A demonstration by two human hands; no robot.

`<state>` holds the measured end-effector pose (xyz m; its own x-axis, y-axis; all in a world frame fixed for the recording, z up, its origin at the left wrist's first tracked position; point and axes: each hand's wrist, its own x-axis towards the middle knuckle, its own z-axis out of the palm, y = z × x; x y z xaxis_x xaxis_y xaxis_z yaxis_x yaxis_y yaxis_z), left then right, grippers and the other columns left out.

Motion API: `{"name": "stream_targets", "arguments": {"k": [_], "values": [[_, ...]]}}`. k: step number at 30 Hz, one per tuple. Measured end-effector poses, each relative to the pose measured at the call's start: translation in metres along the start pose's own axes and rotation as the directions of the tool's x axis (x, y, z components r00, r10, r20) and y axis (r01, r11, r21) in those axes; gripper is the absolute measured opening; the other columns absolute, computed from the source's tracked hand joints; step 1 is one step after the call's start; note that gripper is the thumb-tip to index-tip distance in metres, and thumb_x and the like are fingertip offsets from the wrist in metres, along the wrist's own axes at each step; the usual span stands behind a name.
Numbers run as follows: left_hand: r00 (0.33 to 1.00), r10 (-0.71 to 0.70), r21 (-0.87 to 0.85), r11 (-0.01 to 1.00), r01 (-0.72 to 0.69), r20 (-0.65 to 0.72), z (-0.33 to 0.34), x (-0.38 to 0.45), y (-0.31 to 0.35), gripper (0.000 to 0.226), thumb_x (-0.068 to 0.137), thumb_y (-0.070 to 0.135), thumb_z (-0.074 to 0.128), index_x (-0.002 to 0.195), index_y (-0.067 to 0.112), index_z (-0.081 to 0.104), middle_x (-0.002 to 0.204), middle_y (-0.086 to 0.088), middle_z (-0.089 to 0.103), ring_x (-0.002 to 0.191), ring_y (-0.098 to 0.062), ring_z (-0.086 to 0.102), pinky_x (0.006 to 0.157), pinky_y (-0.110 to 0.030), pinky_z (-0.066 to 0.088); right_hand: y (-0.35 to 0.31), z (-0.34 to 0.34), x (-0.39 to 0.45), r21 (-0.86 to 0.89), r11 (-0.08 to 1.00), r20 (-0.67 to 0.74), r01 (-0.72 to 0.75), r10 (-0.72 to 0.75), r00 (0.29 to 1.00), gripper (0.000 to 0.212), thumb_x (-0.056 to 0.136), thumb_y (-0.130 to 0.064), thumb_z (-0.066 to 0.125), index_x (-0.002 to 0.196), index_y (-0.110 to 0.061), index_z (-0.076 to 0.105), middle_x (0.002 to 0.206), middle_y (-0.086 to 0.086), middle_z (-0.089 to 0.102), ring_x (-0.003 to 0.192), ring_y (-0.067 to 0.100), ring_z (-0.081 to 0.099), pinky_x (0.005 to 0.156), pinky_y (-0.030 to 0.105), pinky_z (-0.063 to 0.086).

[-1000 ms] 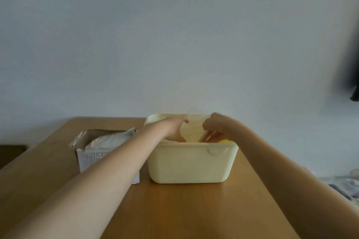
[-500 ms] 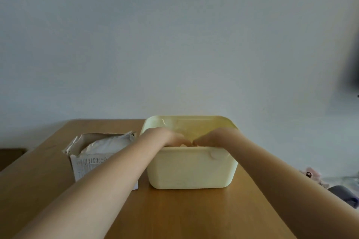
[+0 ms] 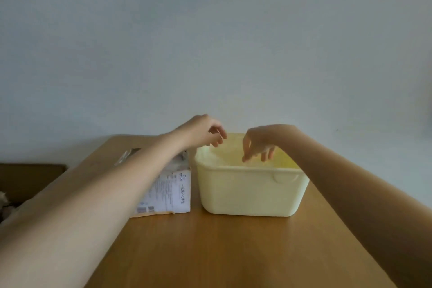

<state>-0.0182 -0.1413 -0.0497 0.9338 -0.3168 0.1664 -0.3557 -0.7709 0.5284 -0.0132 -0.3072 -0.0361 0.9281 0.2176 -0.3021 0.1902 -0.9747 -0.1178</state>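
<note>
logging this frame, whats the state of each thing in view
pale yellow plastic bin: upright on the table, no lid
cardboard box: top torn open, standing left of the bin
left hand: above the bin's left rim, fingers curled, grip unclear
right hand: over the bin, fingers hanging loose, holding nothing visible

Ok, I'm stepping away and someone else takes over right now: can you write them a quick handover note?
Left hand: above the left rim of the pale yellow plastic bin, fingers loosely curled, nothing visible in it.
Right hand: over the bin's opening, fingers hanging relaxed, empty.
Things: the bin stands upright on the wooden table; an opened disposable-glove box sits close on its left.
Done: cannot tell; the near wall hides the bin's contents.
Left: probably reaching in for what lies inside.
</note>
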Motion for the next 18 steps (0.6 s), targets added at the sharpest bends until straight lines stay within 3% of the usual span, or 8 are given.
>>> {"name": "stream_targets", "arguments": {"k": [3,6,8,10,12,14,16,18], "values": [[0.982,-0.034,-0.098,0.995,0.015,-0.188,-0.021,-0.027,-0.026,0.026,0.087,0.001,0.049,0.08,0.02,0.066,0.083,-0.002,0.072,0.07,-0.011,0.065,0.073,-0.023,0.051,-0.036,-0.013,-0.006,0.141,0.96,-0.239,0.242,-0.205,0.949,0.018,0.089,-0.015,0.06,0.101,-0.003,0.066,0.083,0.007,0.066,0.07,0.019,0.065,0.068,0.024,0.055],[0.989,-0.119,-0.062,0.992,0.114,-0.087,-0.035,-0.052,-0.051,0.024,0.086,0.002,0.052,0.079,0.02,0.066,0.085,-0.001,0.071,0.077,-0.014,0.065,0.085,-0.03,0.051,-0.072,-0.008,-0.012,0.173,0.904,-0.312,0.392,-0.327,0.892,0.011,0.087,-0.01,0.059,0.088,-0.006,0.069,0.08,0.009,0.067,0.074,0.022,0.068,0.06,0.017,0.053],[0.984,-0.178,0.018,0.984,0.177,0.023,-0.045,-0.07,-0.063,0.018,0.089,0.007,0.054,0.089,0.021,0.066,0.091,0.005,0.067,0.088,-0.011,0.063,0.086,-0.027,0.05,-0.097,-0.001,-0.014,0.099,0.911,-0.268,0.4,-0.363,0.893,0.02,0.088,-0.018,0.059,0.089,-0.002,0.07,0.074,0.006,0.064,0.074,0.021,0.065,0.062,0.017,0.048],[0.972,-0.199,0.059,0.979,0.193,0.126,-0.048,-0.077,-0.067,0.018,0.091,0.01,0.056,0.103,0.021,0.065,0.094,0.012,0.063,0.086,-0.003,0.059,0.078,-0.018,0.046,-0.112,0.01,-0.013,0.052,0.928,-0.211,0.369,-0.351,0.912,0.035,0.087,-0.031,0.062,0.095,0.001,0.071,0.071,0.003,0.06,0.068,0.017,0.055,0.062,0.021,0.043],[0.967,-0.194,0.083,0.98,0.182,0.166,-0.052,-0.082,-0.073,0.026,0.09,0.009,0.059,0.112,0.019,0.064,0.103,0.011,0.064,0.092,-0.003,0.06,0.083,-0.019,0.047,-0.123,0.022,-0.007,0.007,0.94,-0.183,0.34,-0.333,0.925,0.043,0.083,-0.04,0.066,0.099,0.0,0.069,0.075,0.005,0.059,0.069,0.017,0.05,0.064,0.024,0.04],[0.973,-0.181,0.113,0.98,0.165,0.147,-0.054,-0.083,-0.077,0.028,0.086,0.012,0.065,0.112,0.022,0.065,0.104,0.008,0.064,0.099,-0.009,0.06,0.085,-0.025,0.05,-0.128,0.032,0.0,-0.021,0.946,-0.185,0.323,-0.321,0.929,0.042,0.081,-0.038,0.069,0.104,-0.004,0.068,0.086,0.007,0.064,0.076,0.018,0.053,0.069,0.028,0.043],[0.975,-0.178,0.158,0.975,0.157,0.13,-0.055,-0.085,-0.076,0.024,0.085,0.018,0.067,0.108,0.024,0.066,0.09,0.011,0.06,0.086,-0.004,0.056,0.068,-0.017,0.045,-0.132,0.033,0.004,0.009,0.945,-0.196,0.326,-0.318,0.928,0.038,0.079,-0.031,0.072,0.105,-0.005,0.069,0.096,0.01,0.067,0.08,0.017,0.054,0.069,0.027,0.044],[0.978,-0.171,0.198,0.969,0.145,0.119,-0.053,-0.085,-0.074,0.02,0.085,0.021,0.066,0.104,0.022,0.069,0.083,0.015,0.057,0.08,-0.001,0.052,0.059,-0.012,0.037,-0.132,0.03,0.005,0.078,0.934,-0.211,0.348,-0.325,0.922,0.034,0.077,-0.024,0.073,0.103,-0.002,0.069,0.09,0.009,0.064,0.08,0.017,0.052,0.066,0.024,0.042]]}}
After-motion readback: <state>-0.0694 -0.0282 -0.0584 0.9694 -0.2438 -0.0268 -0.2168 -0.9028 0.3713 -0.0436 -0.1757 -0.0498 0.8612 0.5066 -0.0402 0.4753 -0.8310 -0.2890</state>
